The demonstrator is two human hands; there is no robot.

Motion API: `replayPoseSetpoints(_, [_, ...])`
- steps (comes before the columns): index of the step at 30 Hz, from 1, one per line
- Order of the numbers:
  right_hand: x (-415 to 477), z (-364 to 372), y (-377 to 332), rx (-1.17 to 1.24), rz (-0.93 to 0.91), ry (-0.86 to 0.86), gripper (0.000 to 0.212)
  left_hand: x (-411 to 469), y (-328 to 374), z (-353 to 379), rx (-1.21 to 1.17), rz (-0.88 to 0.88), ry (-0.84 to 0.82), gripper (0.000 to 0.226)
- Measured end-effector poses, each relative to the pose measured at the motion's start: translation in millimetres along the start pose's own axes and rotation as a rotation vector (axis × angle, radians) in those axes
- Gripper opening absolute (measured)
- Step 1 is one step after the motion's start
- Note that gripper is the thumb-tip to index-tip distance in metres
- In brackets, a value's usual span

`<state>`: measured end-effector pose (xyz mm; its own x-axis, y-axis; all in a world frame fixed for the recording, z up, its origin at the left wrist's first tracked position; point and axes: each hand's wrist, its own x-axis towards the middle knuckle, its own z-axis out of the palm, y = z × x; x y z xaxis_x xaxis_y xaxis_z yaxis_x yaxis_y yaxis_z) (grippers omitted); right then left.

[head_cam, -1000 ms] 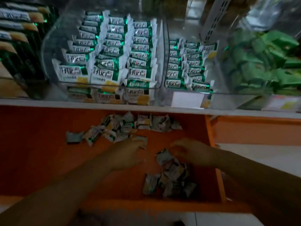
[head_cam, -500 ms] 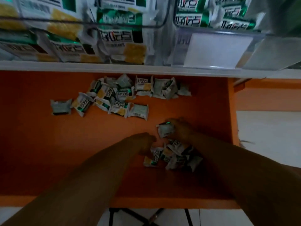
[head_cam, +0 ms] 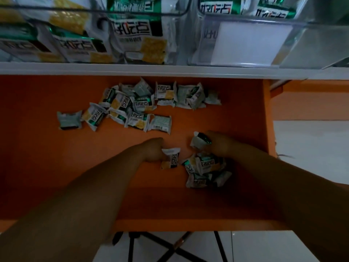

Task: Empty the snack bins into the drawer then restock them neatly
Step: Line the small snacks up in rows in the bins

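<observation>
Snack packets (head_cam: pixel 136 104) lie scattered in the drawer (head_cam: pixel 47 167), below the shelf's bins (head_cam: pixel 245 25).

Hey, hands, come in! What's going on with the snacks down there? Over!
Left hand pinching one snack packet. Right hand gripping another packet above the near pile. Far pile loose in orange drawer. Nothing blocking.

both hands grip snack packets (head_cam: pixel 171 157) in drawer (head_cam: pixel 47 167).
</observation>
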<state>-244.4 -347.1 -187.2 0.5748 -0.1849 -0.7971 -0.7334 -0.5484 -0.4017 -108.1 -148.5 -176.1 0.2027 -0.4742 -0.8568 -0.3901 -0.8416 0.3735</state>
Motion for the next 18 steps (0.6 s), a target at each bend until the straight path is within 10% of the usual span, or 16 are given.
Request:
replayPoseSetpoints(9, [-11,22,6,0.066,0.056,-0.238,0.099,-18,-7,-9,-0.207,0.058,0.054,0.046])
replayPoseSetpoints(18, [-44,15,-21,0.221,-0.023,-0.086,0.064,-47,-4,-13,-0.385,0.028,0.114,0.056])
